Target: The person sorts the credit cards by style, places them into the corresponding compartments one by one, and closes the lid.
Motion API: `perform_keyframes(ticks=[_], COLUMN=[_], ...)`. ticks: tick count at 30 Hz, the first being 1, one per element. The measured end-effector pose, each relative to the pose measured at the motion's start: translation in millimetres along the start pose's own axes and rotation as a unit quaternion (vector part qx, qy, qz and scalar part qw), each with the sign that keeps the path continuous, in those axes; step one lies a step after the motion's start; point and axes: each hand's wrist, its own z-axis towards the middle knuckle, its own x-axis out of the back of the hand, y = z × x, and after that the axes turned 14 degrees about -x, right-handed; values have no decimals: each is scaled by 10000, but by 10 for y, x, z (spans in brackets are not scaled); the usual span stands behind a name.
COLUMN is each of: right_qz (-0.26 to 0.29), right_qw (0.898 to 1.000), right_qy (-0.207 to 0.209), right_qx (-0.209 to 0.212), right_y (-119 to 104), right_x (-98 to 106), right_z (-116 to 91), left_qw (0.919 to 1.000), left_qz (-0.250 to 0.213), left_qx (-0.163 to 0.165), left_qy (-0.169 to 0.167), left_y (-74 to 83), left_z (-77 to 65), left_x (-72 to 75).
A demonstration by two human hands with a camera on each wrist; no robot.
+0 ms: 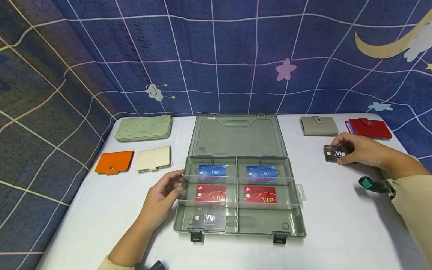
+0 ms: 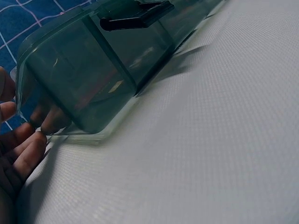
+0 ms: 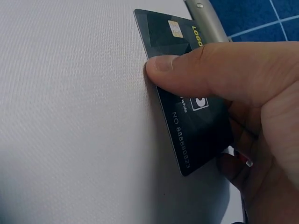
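Note:
My right hand (image 1: 366, 152) pinches a black VIP card (image 1: 330, 153) by its edges, with the thumb across its printed face in the right wrist view. The card is tilted above the white cloth. My left hand (image 1: 162, 198) touches the outer left wall of a clear grey compartment box (image 1: 240, 221), its fingertips against the plastic in the left wrist view. The box lies with its lid (image 1: 237, 135) folded back. Inside are two blue VIP cards in the back row, two red VIP cards in the middle row and one black VIP card (image 1: 210, 224) at front left.
Behind the right hand lie a grey card holder (image 1: 318, 126) and a red one (image 1: 370, 129). To the left are a green zip wallet (image 1: 144, 128), an orange card holder (image 1: 114, 162) and a cream one (image 1: 153, 159). A patterned blue curtain (image 1: 236, 82) borders the table.

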Motion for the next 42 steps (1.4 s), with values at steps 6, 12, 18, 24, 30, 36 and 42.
perform_keyframes(ticks=[6, 12, 18, 24, 30, 36, 42], right_qz=[-29, 225, 485, 937, 1590, 1876, 1923], right_qw=[9998, 9984, 9970, 9931, 9829, 9767, 9711], right_qy=[151, 377, 435, 345, 143, -126, -632], right_qx=[95, 370, 424, 611, 920, 1039, 1266], right_y=[8, 3, -44, -123, -286, -571, -870], right_x=[17, 21, 15, 12, -15, -65, -163], right_z=[-25, -81, -134, -187, -243, -357, -496], left_qw=[10000, 10000, 10000, 10000, 10000, 10000, 10000], left_qz=[-14, 36, 66, 57, 32, 37, 45], left_qx=[9, 28, 55, 28, 3, 9, 63], left_qy=[-7, 9, 9, 28, 48, 54, 43], left_y=[-6, 1, 2, -2, -6, -6, 8], left_z=[2, 3, -4, 2, 6, 7, 4], left_x=[-8, -5, -8, -12, -11, -11, -15])
